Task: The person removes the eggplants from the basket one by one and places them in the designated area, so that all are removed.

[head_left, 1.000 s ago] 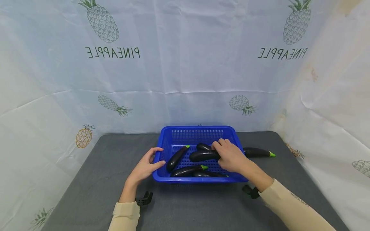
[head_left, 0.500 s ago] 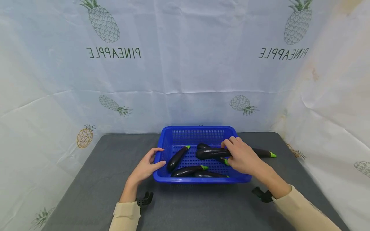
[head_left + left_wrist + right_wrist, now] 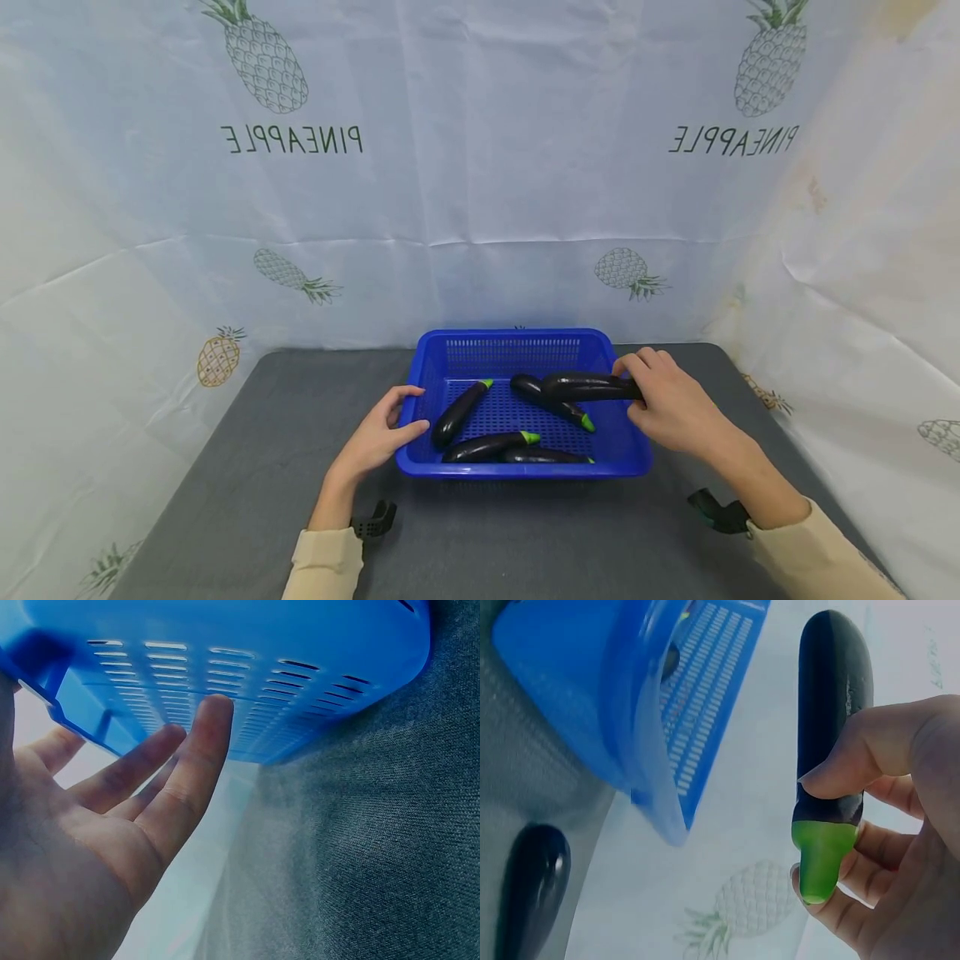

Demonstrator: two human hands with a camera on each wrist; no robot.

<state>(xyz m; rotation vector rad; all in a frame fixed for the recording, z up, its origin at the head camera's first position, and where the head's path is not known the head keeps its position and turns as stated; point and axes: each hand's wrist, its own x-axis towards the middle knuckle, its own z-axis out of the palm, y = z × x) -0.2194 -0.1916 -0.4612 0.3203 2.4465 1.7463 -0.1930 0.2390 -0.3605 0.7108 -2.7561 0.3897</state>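
Observation:
My right hand (image 3: 675,408) holds a dark eggplant (image 3: 588,387) by its stem end, over the right side of a blue plastic basket (image 3: 525,471). In the right wrist view its green cap (image 3: 823,859) shows between thumb and fingers. The left hand (image 3: 378,429) grips the basket's left rim, with thumb and index finger over the edge. Its other fingers (image 3: 180,787) lie against the slotted outer wall. Inside the basket are a left eggplant (image 3: 460,414), a rear one (image 3: 551,402), and two near the front wall, a green-capped eggplant (image 3: 480,447) and its neighbour (image 3: 546,455).
Another eggplant (image 3: 532,892) lies on the grey table (image 3: 247,483) outside the basket, hidden behind the right hand in the head view. A white curtain (image 3: 465,183) with pineapple prints hangs behind the table and along both sides.
My right hand has moved right, taking the eggplant from mid-basket toward the right rim. The rear eggplant beneath has come into full view. My left hand stays at the rim.

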